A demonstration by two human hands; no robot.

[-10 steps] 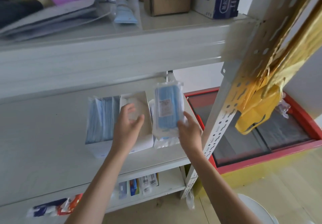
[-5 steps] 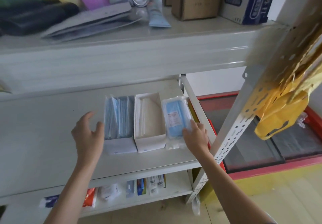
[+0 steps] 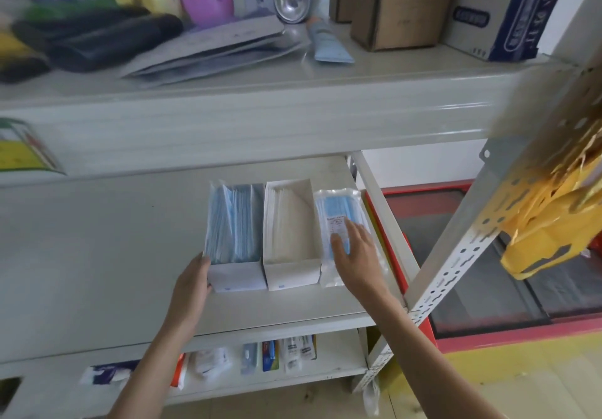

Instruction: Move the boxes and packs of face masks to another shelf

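Observation:
On the middle shelf (image 3: 97, 255) three things lie side by side. An open white box of blue masks (image 3: 233, 229) is on the left, an open white box of white masks (image 3: 290, 233) in the middle, and a clear plastic pack of blue masks (image 3: 338, 213) on the right. My left hand (image 3: 192, 283) presses against the near left corner of the blue-mask box, fingers together. My right hand (image 3: 356, 249) lies flat on the plastic pack with fingers spread, covering its near half.
The top shelf (image 3: 391, 73) carries cardboard boxes (image 3: 400, 4), a blue and white carton (image 3: 508, 14), folders, bottles and a metal bowl. Small packets sit on the bottom shelf (image 3: 335, 360). A perforated upright post (image 3: 456, 255) with yellow bags (image 3: 547, 233) stands right, a red-edged freezer (image 3: 472, 288) behind it.
My right hand lowered the plastic pack from the air onto the shelf beside the white box and now rests on it. My left hand shifted left, off the white box to the blue-mask box's corner.

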